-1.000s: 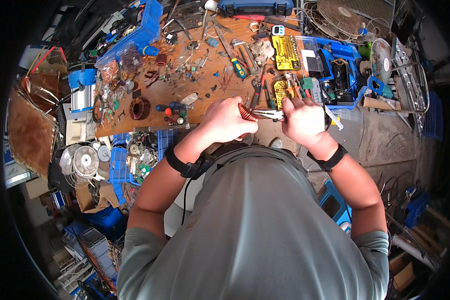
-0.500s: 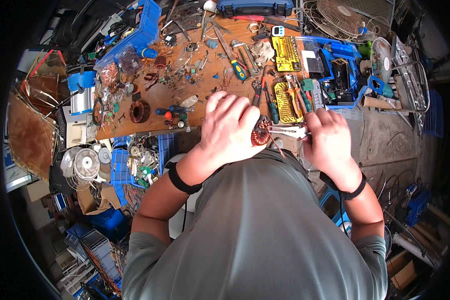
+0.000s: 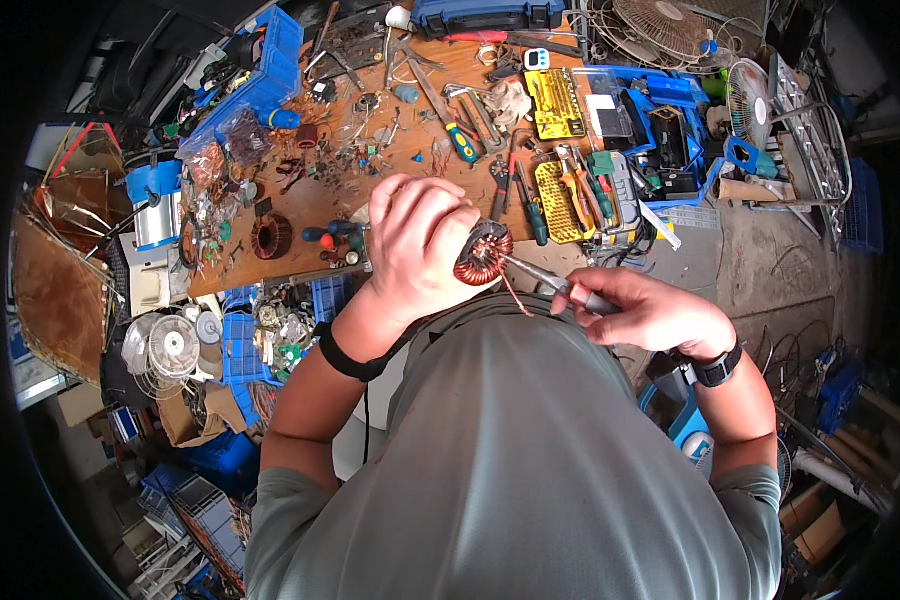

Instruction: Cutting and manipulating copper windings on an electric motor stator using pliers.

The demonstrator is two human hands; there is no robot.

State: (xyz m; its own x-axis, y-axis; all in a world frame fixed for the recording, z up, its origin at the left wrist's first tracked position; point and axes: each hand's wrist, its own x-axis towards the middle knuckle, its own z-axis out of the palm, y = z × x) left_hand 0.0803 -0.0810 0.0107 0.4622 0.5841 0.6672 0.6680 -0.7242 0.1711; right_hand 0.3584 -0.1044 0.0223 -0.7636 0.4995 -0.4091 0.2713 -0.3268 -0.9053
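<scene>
My left hand (image 3: pixel 420 235) is wrapped round a ring-shaped coil (image 3: pixel 483 262) of copper wire, held up at the table's front edge. A loose wire end (image 3: pixel 516 298) hangs from the coil towards my shirt. In my right hand (image 3: pixel 650 308) is a slim, pointed metal tool (image 3: pixel 542 275), its exact kind unclear. The tool slants up to the left, and its narrow tip meets the coil's right side. My right thumb and fingers close round its thicker rear part. Much of the coil's left side is hidden by my left hand.
On the wooden table (image 3: pixel 320 195) lie a yellow bit case (image 3: pixel 555 105), a screwdriver (image 3: pixel 532 215), a saw-like tool (image 3: pixel 450 130) and another copper coil (image 3: pixel 271 236). Blue bins (image 3: pixel 295 60) stand left, a blue tray (image 3: pixel 670 140) right. A fan (image 3: pixel 173 340) lies lower left.
Both hands and the coil have moved left in the picture. My right hand has dropped lower and turned, so the tool now slants instead of lying nearly level. The view has shifted slightly.
</scene>
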